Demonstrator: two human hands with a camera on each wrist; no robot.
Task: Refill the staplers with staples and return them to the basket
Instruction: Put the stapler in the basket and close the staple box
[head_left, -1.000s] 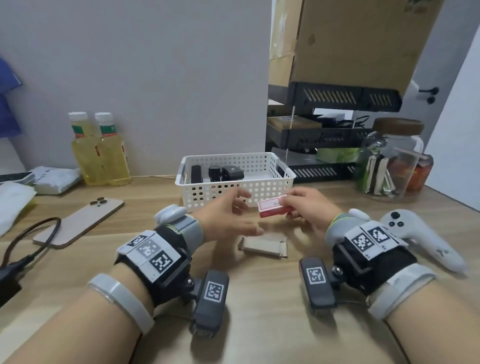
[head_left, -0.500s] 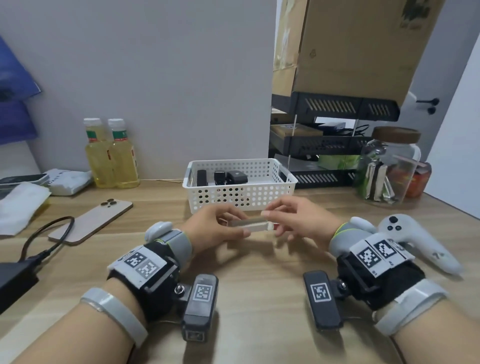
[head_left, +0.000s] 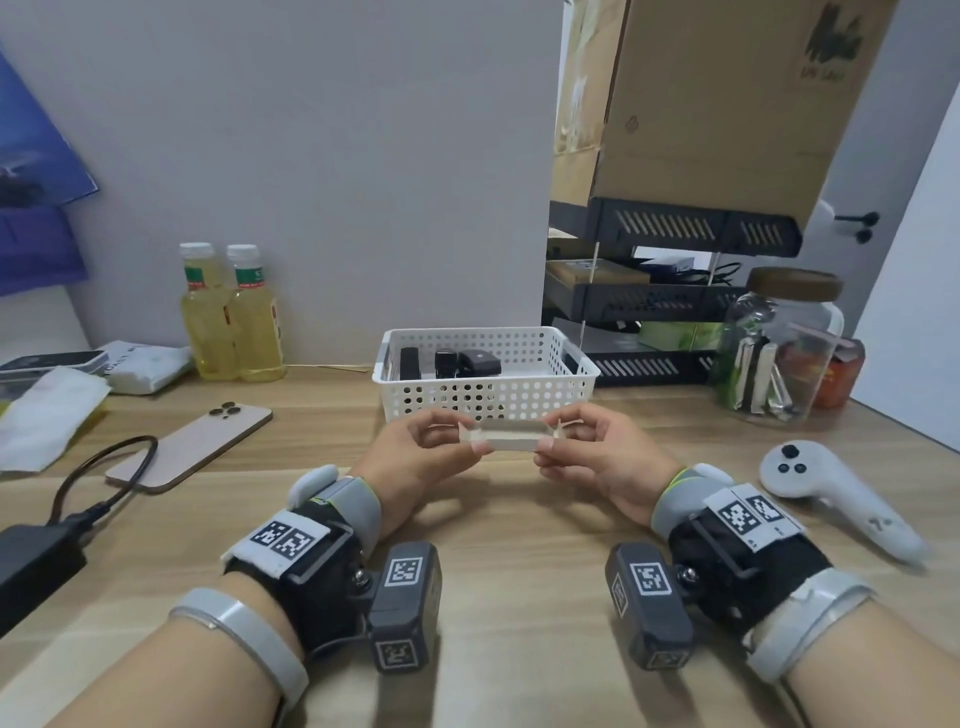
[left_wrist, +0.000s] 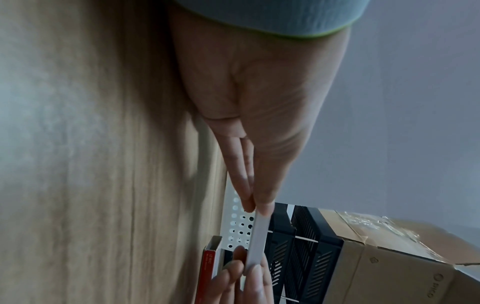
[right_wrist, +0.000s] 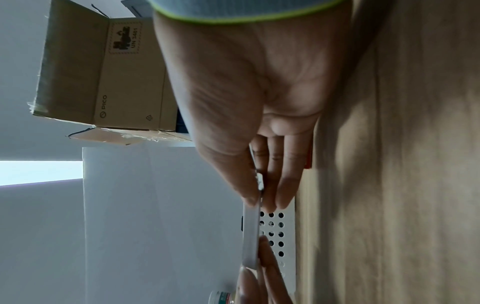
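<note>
A small white cardboard staple tray (head_left: 509, 436) is held level just above the table, in front of the white perforated basket (head_left: 488, 395). My left hand (head_left: 467, 435) pinches its left end and my right hand (head_left: 549, 431) pinches its right end. The wrist views show the tray edge-on (left_wrist: 257, 236) (right_wrist: 251, 236) between thumb and fingers. The tray's contents are not visible. A red staple box sleeve (left_wrist: 210, 265) sits low by my right hand's fingers, hidden in the head view. Three black staplers (head_left: 445, 364) stand inside the basket.
A phone (head_left: 192, 447) lies at the left, with a black cable and charger (head_left: 36, 551) nearer me. Two yellow bottles (head_left: 231, 317) stand by the wall. A glass jar (head_left: 779, 353) and white controller (head_left: 831, 493) are at the right; black shelf trays (head_left: 649, 306) stand behind.
A second ago my right hand held the red box and a cardboard tray lay on the table. Now both hands hold the tray, raised in front of the basket, and the camera has tilted up.
</note>
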